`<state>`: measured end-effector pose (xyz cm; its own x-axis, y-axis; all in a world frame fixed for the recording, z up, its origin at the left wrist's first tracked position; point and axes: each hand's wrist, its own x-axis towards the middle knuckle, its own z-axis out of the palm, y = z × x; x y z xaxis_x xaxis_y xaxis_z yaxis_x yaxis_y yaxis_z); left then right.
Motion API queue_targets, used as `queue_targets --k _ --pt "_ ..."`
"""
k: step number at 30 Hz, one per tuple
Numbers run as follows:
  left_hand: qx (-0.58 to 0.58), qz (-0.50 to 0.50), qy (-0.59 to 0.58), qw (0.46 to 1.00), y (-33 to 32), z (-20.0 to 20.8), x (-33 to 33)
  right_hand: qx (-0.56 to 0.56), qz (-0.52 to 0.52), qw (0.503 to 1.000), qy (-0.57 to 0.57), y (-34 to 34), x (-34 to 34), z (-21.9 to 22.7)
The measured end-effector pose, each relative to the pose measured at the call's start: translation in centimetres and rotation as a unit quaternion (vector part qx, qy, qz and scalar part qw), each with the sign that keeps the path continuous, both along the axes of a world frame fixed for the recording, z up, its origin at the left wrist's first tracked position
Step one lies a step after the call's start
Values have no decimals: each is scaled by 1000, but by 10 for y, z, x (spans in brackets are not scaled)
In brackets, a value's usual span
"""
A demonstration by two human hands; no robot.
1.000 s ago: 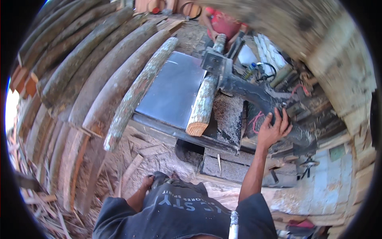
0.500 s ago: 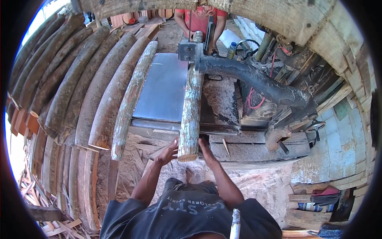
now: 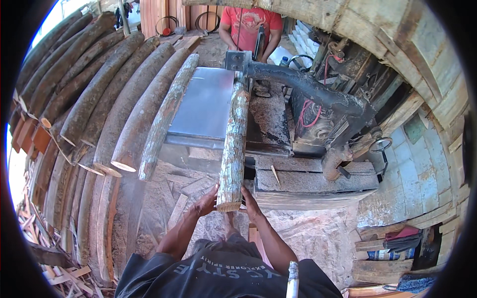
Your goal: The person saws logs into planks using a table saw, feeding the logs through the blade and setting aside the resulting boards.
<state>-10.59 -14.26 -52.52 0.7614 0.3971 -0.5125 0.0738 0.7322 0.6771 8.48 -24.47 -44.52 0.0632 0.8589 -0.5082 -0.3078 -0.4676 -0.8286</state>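
Note:
A log [image 3: 233, 144] with pale, blotchy bark lies lengthwise before me, its sawn near end sticking out past the metal table [image 3: 202, 111]. My left hand [image 3: 206, 201] grips the left side of that end, its fingers reaching underneath. Opposite it, my right hand [image 3: 252, 204] holds the right side, with the thumb along the bark. The log's far part rests at the table's right edge, in line with the saw's blade guide [image 3: 237, 60]. Beyond the saw stands a person in a red shirt [image 3: 253, 25], whose hands are hidden behind the machine.
Several logs [image 3: 144, 107] lie side by side along the left. A thick dark machine arm [image 3: 308, 82] crosses to the right, above a sawdust-covered beam [image 3: 318, 176]. Wood scraps [image 3: 181, 208] litter the floor, and a handwheel [image 3: 381, 144] sits at the right.
The log has come toward me, and its far end has drawn back to the blade guide. My hands have closed on its near end. The view has shifted slightly.

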Motion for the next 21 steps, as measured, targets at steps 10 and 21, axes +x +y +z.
queue_targets --k 10,21 --pt "-8 -13 3 1000 -67 -5 -30 8 -14 1000 11 -70 -32 6" --pt "-9 -18 10 1000 -144 11 -59 -4 -7 1000 -6 -144 -62 -6"
